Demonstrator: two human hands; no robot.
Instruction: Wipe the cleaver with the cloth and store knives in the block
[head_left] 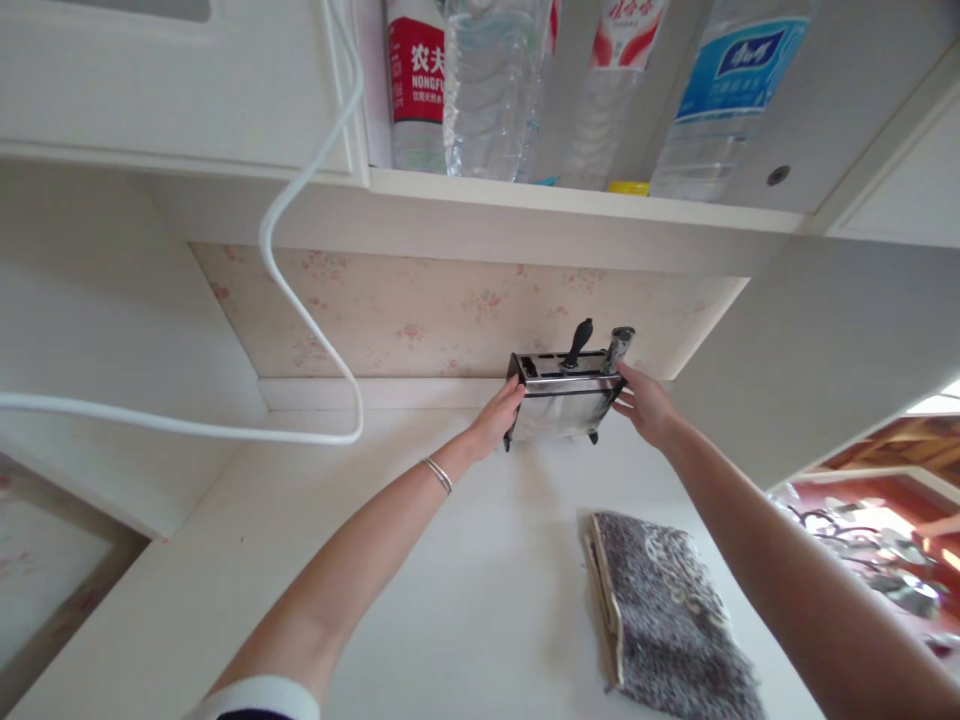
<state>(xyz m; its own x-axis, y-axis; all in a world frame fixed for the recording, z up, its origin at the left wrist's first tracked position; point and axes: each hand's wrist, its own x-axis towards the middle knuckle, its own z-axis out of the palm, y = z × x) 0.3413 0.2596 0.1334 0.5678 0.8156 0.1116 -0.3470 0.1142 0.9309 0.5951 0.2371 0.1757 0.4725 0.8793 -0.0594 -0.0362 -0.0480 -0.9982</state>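
Against the back wall stands a knife block [559, 415] with silver metal faces, black edges and small black feet. Two handles rise from its slotted top: a slim black handle [578, 343] and a wider grey speckled handle [619, 347]. My left hand [498, 415], with bracelets at the wrist, presses its fingers on the block's left end. My right hand [645, 400] grips the right end, thumb near the top edge and fingers along the side. The block sits between both hands. The blades are hidden.
A folded grey shaggy mat [667, 610] lies on the white surface [435, 620] near my right forearm. Overhead, a shelf [585, 205] holds several plastic bottles [491, 90]. A white cable [300, 300] hangs down at the left. Side panels enclose the nook.
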